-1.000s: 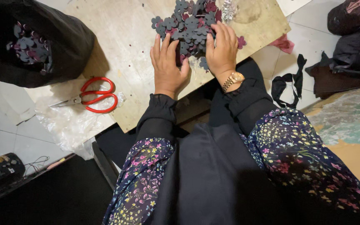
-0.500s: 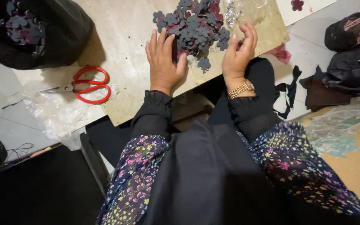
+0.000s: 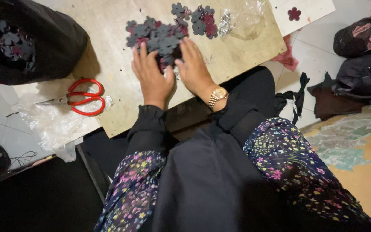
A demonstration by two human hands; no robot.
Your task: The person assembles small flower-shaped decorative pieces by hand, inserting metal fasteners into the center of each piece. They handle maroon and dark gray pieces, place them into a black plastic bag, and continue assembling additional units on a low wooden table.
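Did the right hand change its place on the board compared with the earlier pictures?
Yes. The right hand moved left across the wooden board, away from its right corner, and now lies beside the left hand.

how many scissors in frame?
1. The red-handled scissors lie on the clear plastic sheet at the wooden board's left edge, left of the left hand. Others could be hidden under bags.

Floor (image 3: pixel 318 47): pale tiles, right part covered by a worn tan and green mat (image 3: pixel 357 141). Low wooden board (image 3: pixel 108 51) as work surface, scuffed. Clear plastic sheet (image 3: pixel 52 124) hangs off its left edge. Dark bags (image 3: pixel 361 56) on tiles at right. Light flat, dim in lower left.
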